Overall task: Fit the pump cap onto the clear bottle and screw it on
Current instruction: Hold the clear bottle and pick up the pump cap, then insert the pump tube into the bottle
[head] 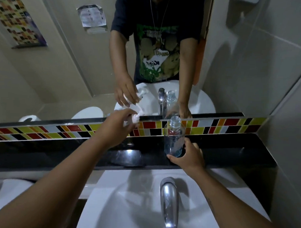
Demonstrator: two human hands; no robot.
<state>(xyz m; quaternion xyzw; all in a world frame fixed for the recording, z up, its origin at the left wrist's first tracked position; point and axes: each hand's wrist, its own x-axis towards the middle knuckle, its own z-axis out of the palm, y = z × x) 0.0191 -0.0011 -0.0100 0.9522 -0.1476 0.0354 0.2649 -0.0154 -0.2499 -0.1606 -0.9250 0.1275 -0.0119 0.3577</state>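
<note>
A clear bottle [174, 136] with an open threaded neck stands upright on the black ledge [230, 150], a little blue liquid at its bottom. My right hand [187, 155] wraps around its base. To the left, my left hand [117, 128] is raised near the mirror and holds the white pump cap [136, 118], which pokes out past the fingers. The cap is apart from the bottle, left of its neck and about level with it.
A mirror [62, 68] above the coloured tile strip [222, 125] reflects a person and both hands. Below the ledge lies a white sink [126, 206] with a chrome tap [169, 203]. A tiled wall [284, 84] closes the right side.
</note>
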